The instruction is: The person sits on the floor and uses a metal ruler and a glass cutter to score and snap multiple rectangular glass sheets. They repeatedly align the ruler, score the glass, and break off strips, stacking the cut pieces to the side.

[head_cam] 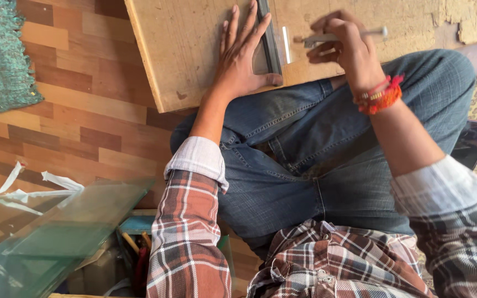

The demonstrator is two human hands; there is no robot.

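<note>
Glass strip (287, 45), small and clear, is lying on the wooden board (189, 49), long axis pointing away from the person, between a left hand (242, 58) pressing flat on a dark straightedge (270, 38) and a right hand (349, 47) gripping a metal cutter (354, 35).

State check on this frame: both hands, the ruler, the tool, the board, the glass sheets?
left hand: open, flat, pressing the ruler
ruler: lying flat on the board, pinned
right hand: closed on the tool
tool: held just above the board, blurred
board: flat, resting against the lap
glass sheets: stacked, tilted, untouched
</note>
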